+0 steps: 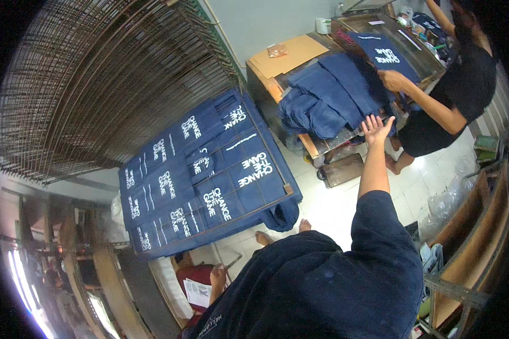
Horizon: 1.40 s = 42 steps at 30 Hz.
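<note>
My right hand [376, 130] reaches out with its palm up and fingers spread, holding nothing. It is beside the near edge of a thick pile of dark blue fabric pieces [328, 93] on a wooden table. My left hand [218, 277] hangs low beside a dark red surface bearing white printed sheets [198, 294]; its fingers are too small to read. Between my hands and the wall stands a rack [285, 191] covered with blue fabric panels [169, 147] printed with white lettering. Across the pile, a co-worker's hand [395, 81] is over the fabric.
Wire drying shelves [124, 73] rise at the upper left. The co-worker in black [458, 96] stands at the right by a dark work board [424, 53] with a printed blue panel [382, 51]. A brown case [342, 170] lies on the floor; wooden shelving [464, 248] is at right.
</note>
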Motion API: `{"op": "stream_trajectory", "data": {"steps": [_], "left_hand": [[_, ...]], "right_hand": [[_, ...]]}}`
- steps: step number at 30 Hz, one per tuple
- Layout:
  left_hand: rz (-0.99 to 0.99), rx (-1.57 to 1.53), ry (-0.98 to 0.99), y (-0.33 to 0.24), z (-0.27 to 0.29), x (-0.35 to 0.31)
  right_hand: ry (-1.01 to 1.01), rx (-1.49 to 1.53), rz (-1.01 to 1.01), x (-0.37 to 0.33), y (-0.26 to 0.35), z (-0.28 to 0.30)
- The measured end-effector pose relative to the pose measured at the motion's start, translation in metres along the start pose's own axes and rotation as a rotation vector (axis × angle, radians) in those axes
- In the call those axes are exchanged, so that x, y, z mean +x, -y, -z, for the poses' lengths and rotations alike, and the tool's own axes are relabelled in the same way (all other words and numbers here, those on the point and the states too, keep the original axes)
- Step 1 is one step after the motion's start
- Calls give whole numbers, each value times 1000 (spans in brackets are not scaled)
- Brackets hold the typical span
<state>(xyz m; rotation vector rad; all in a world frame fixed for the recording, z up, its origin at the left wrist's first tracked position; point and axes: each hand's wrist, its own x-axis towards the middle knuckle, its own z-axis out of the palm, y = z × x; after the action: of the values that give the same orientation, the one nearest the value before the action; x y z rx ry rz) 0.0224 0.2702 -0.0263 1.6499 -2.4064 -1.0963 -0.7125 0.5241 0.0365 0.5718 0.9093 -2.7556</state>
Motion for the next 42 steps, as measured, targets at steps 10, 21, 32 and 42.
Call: {"op": "stream_trajectory", "data": {"steps": [10,21,32,42], "left_hand": [[150,-325,3,-59,-23,27],[240,-1808,1264,-280,-17,84],[329,-1817,104,-186,110,165],[-14,-937,-411,-109,119,286]], "right_hand": [[63,-30,-106,42,-47,2],[586,-580,-76,-286,-56,-181],[857,-1102,-389,-319,-184,-236],[521,-1450,-206,-246,-341,-178]]}}
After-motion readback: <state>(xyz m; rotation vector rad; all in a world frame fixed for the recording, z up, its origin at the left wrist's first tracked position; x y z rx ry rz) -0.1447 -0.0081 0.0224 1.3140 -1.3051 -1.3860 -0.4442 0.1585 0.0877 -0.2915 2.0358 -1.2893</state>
